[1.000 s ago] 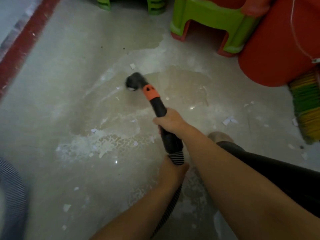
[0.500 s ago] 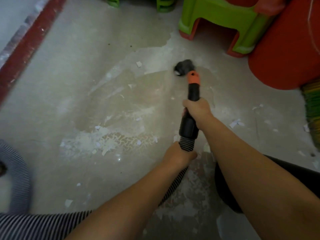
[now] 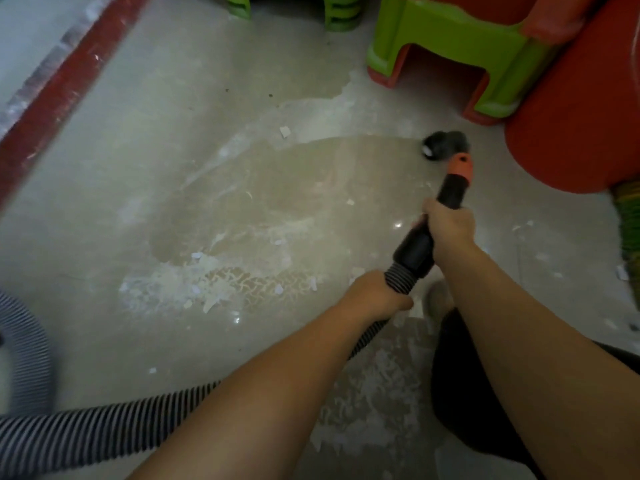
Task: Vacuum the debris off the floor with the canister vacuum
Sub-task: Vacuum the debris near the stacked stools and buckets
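Observation:
My right hand grips the black vacuum wand just below its orange collar. The dark round nozzle touches the concrete floor close to the red drum. My left hand holds the ribbed hose right behind the wand. That striped hose trails back to the lower left. White dust and paper scraps lie across the floor, with one chip further up.
A big red drum stands at the right, with a green stool on orange feet beside it and a second green stool further back. A red floor stripe runs along the left. A broom's yellow-green bristles sit at the right edge.
The nozzle has swept to the right across the floor, from the middle of the stain toward the red drum. Both hands moved right with it and kept their hold.

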`<action>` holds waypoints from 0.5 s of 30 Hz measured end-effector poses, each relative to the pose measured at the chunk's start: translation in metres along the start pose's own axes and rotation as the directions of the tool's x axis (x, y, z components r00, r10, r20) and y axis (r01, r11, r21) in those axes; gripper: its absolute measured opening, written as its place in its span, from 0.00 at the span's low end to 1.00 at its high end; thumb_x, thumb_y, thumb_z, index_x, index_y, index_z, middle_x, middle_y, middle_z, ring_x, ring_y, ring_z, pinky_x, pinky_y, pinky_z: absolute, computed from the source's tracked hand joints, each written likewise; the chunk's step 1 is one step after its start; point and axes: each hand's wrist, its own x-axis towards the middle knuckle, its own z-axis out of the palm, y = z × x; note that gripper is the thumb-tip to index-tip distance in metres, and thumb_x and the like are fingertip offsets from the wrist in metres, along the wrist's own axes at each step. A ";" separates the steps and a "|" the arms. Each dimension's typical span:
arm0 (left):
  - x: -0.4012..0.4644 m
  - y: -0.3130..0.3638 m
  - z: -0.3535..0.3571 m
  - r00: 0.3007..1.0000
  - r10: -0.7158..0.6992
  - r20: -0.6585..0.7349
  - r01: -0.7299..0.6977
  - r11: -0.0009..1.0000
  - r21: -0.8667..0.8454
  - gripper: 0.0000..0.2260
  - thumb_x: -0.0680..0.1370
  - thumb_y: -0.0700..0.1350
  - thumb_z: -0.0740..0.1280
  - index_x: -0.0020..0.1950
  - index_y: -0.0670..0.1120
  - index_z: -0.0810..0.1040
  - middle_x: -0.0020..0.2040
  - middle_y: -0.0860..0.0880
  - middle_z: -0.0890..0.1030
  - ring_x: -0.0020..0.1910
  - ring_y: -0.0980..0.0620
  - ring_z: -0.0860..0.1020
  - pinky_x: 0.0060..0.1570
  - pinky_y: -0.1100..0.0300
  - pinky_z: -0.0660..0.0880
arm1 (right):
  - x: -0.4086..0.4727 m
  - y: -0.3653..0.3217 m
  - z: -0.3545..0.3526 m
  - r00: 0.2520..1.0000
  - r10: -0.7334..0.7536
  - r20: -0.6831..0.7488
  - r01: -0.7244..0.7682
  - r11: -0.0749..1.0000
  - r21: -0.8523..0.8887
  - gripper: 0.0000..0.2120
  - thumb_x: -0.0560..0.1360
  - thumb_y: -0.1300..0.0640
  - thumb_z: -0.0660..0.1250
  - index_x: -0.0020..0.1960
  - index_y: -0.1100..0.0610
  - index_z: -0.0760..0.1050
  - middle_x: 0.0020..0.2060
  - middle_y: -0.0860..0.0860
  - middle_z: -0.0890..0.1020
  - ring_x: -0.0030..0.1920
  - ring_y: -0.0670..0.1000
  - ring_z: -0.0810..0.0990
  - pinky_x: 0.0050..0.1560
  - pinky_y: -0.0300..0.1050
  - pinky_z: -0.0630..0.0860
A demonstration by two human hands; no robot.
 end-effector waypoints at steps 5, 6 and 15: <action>0.019 0.008 -0.010 0.998 0.022 -0.059 -0.023 1.000 -0.013 0.09 0.73 0.46 0.69 0.39 0.46 0.70 0.34 0.47 0.73 0.31 0.50 0.73 0.29 0.61 0.69 | 0.019 -0.012 0.011 0.999 0.033 -0.026 -0.034 0.999 -0.012 0.09 0.73 0.61 0.68 0.50 0.59 0.69 0.38 0.53 0.76 0.31 0.50 0.75 0.35 0.45 0.76; 0.018 0.004 -0.010 0.994 0.026 -0.102 -0.031 0.998 -0.048 0.10 0.73 0.46 0.69 0.37 0.46 0.69 0.33 0.48 0.73 0.31 0.50 0.72 0.29 0.61 0.67 | 0.018 -0.016 0.021 1.000 0.010 0.017 -0.009 0.999 -0.050 0.07 0.73 0.61 0.68 0.46 0.60 0.70 0.38 0.55 0.77 0.31 0.50 0.75 0.34 0.45 0.76; 0.025 -0.002 0.006 0.991 -0.007 -0.131 -0.010 0.992 -0.126 0.12 0.73 0.44 0.68 0.37 0.48 0.65 0.33 0.48 0.71 0.31 0.49 0.72 0.31 0.61 0.68 | 0.018 -0.014 0.046 0.909 -0.060 0.412 0.185 0.944 -0.272 0.05 0.72 0.65 0.67 0.39 0.60 0.72 0.27 0.54 0.76 0.21 0.48 0.74 0.25 0.39 0.74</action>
